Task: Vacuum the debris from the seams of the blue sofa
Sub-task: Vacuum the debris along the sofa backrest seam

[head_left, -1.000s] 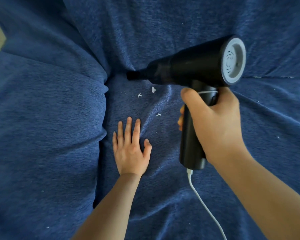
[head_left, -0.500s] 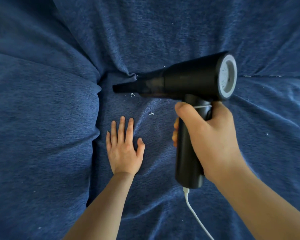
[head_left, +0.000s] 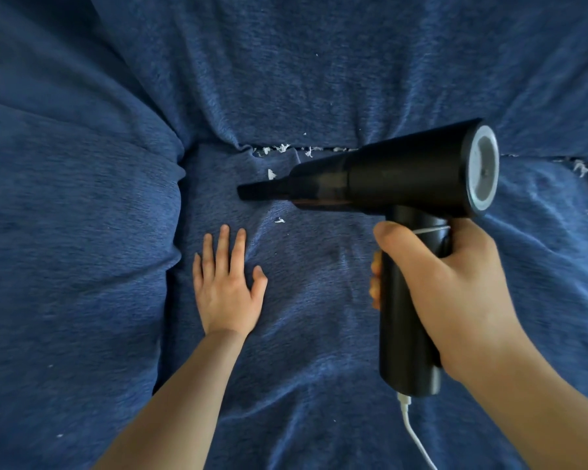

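on the blue sofa (head_left: pixel 82 232), the seat cushion is soft plush that dents and wrinkles under load; judged yielding, so it needs bracing to open a seam. back seam (head_left: pixel 319 149) runs across between seat and backrest, above the nozzle. handheld vacuum (head_left: pixel 404 178): black, rigid, pistol-shaped, looks light enough for one hand; best held at the upright handle, as it is. right hand (head_left: pixel 455 293) is wrapped around that handle, thumb across the front, fingers curled behind. white cord (head_left: pixel 418 439) trails from the handle base; could drag. left hand (head_left: pixel 228 293) lies flat on the cushion, fingers straight and spread, holding nothing. nozzle (head_left: pixel 262 190) is narrow and stiff, points left, just below the seam. debris (head_left: pixel 280 148): white paper-like shreds, featherlight, lodged along the seam, a few loose on the seat; more at far right.
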